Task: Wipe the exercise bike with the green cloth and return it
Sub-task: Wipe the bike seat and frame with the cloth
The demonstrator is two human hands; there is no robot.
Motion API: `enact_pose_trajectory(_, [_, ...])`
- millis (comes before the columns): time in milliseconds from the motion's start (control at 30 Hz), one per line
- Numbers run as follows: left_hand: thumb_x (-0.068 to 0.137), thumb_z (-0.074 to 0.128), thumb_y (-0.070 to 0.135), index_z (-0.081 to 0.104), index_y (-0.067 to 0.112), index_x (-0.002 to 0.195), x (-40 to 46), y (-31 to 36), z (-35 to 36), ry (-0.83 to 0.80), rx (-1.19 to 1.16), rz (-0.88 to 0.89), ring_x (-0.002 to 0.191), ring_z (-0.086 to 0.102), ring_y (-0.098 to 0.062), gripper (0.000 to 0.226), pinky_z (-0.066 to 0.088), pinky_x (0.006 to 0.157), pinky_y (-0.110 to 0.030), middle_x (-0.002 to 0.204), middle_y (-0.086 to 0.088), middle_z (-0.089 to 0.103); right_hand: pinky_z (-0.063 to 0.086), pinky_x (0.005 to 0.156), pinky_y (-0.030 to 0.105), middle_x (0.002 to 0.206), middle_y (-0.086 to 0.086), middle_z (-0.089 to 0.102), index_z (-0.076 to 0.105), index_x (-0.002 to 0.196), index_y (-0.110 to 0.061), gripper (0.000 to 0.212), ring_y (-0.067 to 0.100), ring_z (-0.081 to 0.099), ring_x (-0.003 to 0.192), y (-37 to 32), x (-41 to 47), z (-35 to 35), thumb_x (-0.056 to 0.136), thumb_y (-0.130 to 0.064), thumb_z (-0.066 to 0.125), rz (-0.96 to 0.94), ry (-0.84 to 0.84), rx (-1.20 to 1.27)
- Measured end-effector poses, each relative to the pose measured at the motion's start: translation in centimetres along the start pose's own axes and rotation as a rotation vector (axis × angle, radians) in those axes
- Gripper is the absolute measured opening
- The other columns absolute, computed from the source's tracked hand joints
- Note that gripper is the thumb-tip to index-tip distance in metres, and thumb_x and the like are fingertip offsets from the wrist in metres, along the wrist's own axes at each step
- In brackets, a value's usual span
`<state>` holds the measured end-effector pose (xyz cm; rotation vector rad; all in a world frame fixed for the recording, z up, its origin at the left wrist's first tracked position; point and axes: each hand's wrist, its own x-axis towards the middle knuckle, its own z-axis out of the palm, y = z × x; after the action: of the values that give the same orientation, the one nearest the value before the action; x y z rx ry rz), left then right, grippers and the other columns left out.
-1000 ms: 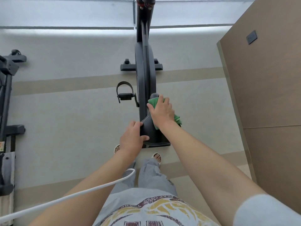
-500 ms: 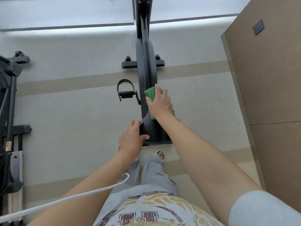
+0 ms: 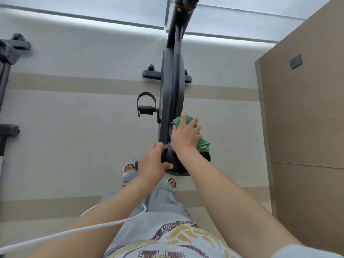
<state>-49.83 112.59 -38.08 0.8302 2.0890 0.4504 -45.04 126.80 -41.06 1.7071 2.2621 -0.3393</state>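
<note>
Cabinet [image 3: 305, 116] close right of bike [image 3: 172, 86]; right hand [image 3: 185, 135] fingers spread, pressing green cloth [image 3: 202, 143]; left hand [image 3: 152, 162] grips saddle [image 3: 178, 164].

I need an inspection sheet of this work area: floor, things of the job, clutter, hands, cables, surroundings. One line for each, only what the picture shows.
Surface: pale floor with tan stripes; the bike stands on it.
Job's things: black exercise bike, upright, seat near the person; green cloth bunched on the seat's front, under the right hand.
Clutter: nothing seen.
Hands: left hand holds the seat's left edge; right hand presses the cloth down, fingers spread.
Cables: white cable runs from the lower left across the left forearm.
Surroundings: brown cabinet on the right; other dark equipment at the left edge; left pedal with its strap.
</note>
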Motion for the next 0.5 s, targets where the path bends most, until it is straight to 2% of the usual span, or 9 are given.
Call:
enact_pose_trajectory(133, [0.082, 0.085, 0.033, 0.051, 0.026, 0.124, 0.0, 0.0, -0.2, -0.011, 0.037, 0.011, 0.104, 0.059, -0.022, 0.054, 0.043, 0.073, -0.037, 0.12, 0.007, 0.052, 0.049, 0.09, 0.052, 0.133, 0.016, 0.043, 0.052, 0.133, -0.021, 0.038, 0.04, 0.052, 0.114, -2.2, 3.4, -1.1, 0.096, -0.025, 0.059, 0.003, -0.015, -0.028])
enact_pose_trajectory(233, [0.083, 0.084, 0.034, 0.05, 0.027, 0.124, 0.0, -0.1, -0.1, -0.005, 0.061, 0.023, 0.105, 0.058, -0.023, 0.054, 0.045, 0.074, -0.038, 0.121, 0.007, 0.052, 0.05, 0.091, 0.048, 0.126, 0.013, 0.054, 0.061, 0.124, -0.017, 0.03, 0.037, 0.058, 0.113, -3.4, 6.1, -2.4, 0.093, -0.017, 0.058, -0.019, -0.085, -0.024])
enact_pose_trajectory(333, [0.082, 0.085, 0.035, 0.05, 0.028, 0.124, 0.1, -0.3, 0.2, 0.011, 0.063, 0.02, 0.103, 0.058, -0.022, 0.055, 0.043, 0.071, -0.037, 0.12, 0.008, 0.052, 0.05, 0.089, 0.043, 0.123, 0.013, 0.06, 0.064, 0.123, -0.015, 0.03, 0.036, 0.064, 0.11, -3.6, 7.0, -2.6, 0.094, -0.013, 0.058, -0.037, -0.082, 0.003])
enact_pose_trajectory(400, [0.081, 0.086, 0.036, 0.049, 0.03, 0.123, 0.1, -0.4, 0.3, 0.02, 0.052, 0.022, 0.103, 0.059, -0.023, 0.056, 0.046, 0.073, -0.039, 0.12, 0.009, 0.052, 0.047, 0.082, 0.041, 0.122, 0.012, 0.059, 0.061, 0.124, -0.017, 0.031, 0.035, 0.065, 0.105, -3.2, 6.8, -2.4, 0.094, -0.011, 0.056, -0.083, -0.032, 0.058])
enact_pose_trajectory(500, [0.082, 0.085, 0.038, 0.05, 0.028, 0.124, -0.3, -0.5, 0.3, 0.028, 0.072, 0.044, 0.104, 0.059, -0.025, 0.056, 0.051, 0.076, -0.042, 0.121, 0.007, 0.052, 0.042, 0.081, 0.04, 0.129, 0.012, 0.056, 0.052, 0.142, -0.022, 0.052, 0.036, 0.063, 0.106, -2.0, 6.1, -2.3, 0.091, -0.009, 0.054, -0.183, -0.012, 0.125])
